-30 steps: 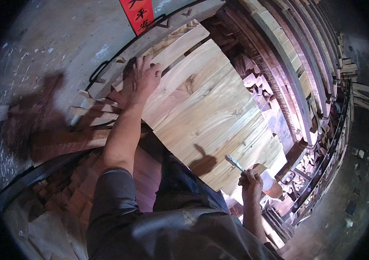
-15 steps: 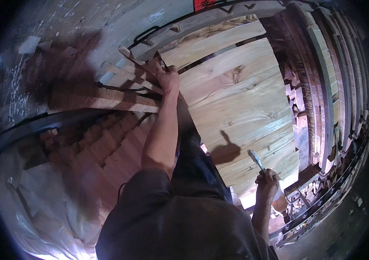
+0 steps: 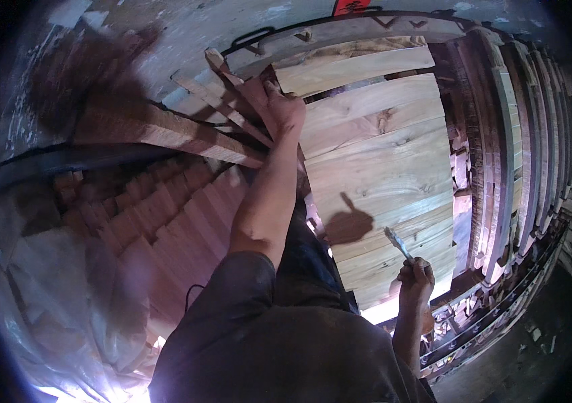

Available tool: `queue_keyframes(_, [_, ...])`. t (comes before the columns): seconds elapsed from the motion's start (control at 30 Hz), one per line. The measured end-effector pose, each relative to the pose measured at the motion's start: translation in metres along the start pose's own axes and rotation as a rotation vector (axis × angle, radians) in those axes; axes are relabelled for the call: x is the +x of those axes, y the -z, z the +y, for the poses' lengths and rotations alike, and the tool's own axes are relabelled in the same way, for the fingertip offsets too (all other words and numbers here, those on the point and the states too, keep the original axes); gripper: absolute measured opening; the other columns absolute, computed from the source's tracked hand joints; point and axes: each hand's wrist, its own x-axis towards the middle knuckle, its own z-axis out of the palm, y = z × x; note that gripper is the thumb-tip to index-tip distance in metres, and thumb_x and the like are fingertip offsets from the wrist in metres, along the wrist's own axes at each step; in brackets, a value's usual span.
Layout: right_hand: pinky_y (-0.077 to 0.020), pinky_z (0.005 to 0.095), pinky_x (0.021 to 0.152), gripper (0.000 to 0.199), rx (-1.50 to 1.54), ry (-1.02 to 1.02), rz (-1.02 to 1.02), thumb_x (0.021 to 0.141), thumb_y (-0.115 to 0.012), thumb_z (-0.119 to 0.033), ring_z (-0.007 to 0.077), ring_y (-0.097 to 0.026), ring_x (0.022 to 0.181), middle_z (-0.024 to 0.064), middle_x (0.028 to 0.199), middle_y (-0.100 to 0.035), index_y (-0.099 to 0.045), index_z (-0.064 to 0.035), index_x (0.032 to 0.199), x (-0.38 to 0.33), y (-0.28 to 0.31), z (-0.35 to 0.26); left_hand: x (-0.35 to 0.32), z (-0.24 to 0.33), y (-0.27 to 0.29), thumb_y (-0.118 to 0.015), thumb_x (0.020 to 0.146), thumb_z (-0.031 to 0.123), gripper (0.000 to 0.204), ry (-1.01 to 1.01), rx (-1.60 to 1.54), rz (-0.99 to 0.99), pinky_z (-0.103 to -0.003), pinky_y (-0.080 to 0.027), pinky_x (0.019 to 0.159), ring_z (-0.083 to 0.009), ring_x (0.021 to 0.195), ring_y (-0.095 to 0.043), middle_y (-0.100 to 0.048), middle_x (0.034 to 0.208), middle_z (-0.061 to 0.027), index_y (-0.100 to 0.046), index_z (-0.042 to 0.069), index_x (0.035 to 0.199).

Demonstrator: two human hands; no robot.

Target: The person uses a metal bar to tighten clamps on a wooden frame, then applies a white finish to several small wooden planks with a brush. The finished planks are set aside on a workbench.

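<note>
My left hand (image 3: 284,111) reaches forward and grips a thin reddish wooden piece (image 3: 251,91) in a pile of wooden strips (image 3: 198,101) at the edge of a large pale plank panel (image 3: 380,174). My right hand (image 3: 415,279) hangs low at the right, closed around a small brush (image 3: 398,243) whose pale tip points up over the panel's near edge. The brush's shadow falls on the planks.
A long rough beam (image 3: 165,131) lies left of the strips. Stacked reddish boards (image 3: 165,215) step down to the left. Rows of wood frames (image 3: 507,154) stand on edge at the right. Crumpled plastic sheeting (image 3: 64,302) lies at lower left.
My left hand has gone from resting on the strips to closing on a thin reddish piece. The view has swung, and the right hand with the brush stays low at the right.
</note>
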Motion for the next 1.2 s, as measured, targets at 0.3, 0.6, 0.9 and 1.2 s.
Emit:
queue_keyframes(0.3, [-0.0497, 0.029, 0.052, 0.015, 0.006, 0.021, -0.134, 0.097, -0.061, -0.018, 0.0176, -0.06, 0.06, 0.0126, 0.083, -0.066, -0.061, -0.0028, 0.098, 0.002, -0.011, 0.007, -0.036, 0.044, 0.027, -0.063, 0.09, 0.018, 0.079, 0.156, 0.079, -0.132, -0.041, -0.031, 0.113, -0.0415, 0.135, -0.042, -0.042, 0.146, -0.031, -0.021, -0.009, 0.151])
queue_keyframes(0.6, [-0.05, 0.0301, 0.051, 0.014, -0.017, 0.006, -0.059, 0.095, -0.064, -0.017, 0.0185, -0.061, 0.06, 0.0134, 0.085, -0.066, -0.062, -0.0034, 0.097, -0.012, -0.014, 0.019, -0.022, -0.014, 0.006, -0.065, 0.088, 0.022, 0.077, 0.135, 0.107, -0.11, -0.041, -0.026, 0.115, -0.0366, 0.14, -0.037, -0.04, 0.149, -0.028, -0.028, -0.008, 0.149])
queue_keyframes(0.9, [-0.052, 0.0346, 0.054, 0.018, 0.064, -0.068, 0.066, 0.096, -0.062, -0.016, 0.0238, -0.064, 0.065, 0.0165, 0.086, -0.065, -0.058, 0.0016, 0.101, -0.02, -0.014, 0.015, -0.032, 0.015, 0.051, -0.071, 0.079, -0.003, 0.075, 0.403, -0.289, -0.313, -0.036, -0.045, 0.097, -0.0252, 0.113, -0.056, -0.055, 0.128, -0.0147, -0.038, 0.004, 0.146])
queue_keyframes(1.2, [-0.0506, 0.0328, 0.049, 0.016, 0.112, -0.034, 0.145, 0.097, -0.06, -0.013, 0.0237, -0.061, 0.06, 0.0153, 0.08, -0.063, -0.058, 0.003, 0.097, -0.038, 0.006, 0.021, -0.031, 0.024, 0.048, -0.069, 0.085, 0.004, 0.042, 0.777, -0.777, -0.48, -0.044, -0.05, 0.097, -0.0274, 0.112, -0.061, -0.064, 0.121, -0.0098, -0.059, 0.004, 0.126])
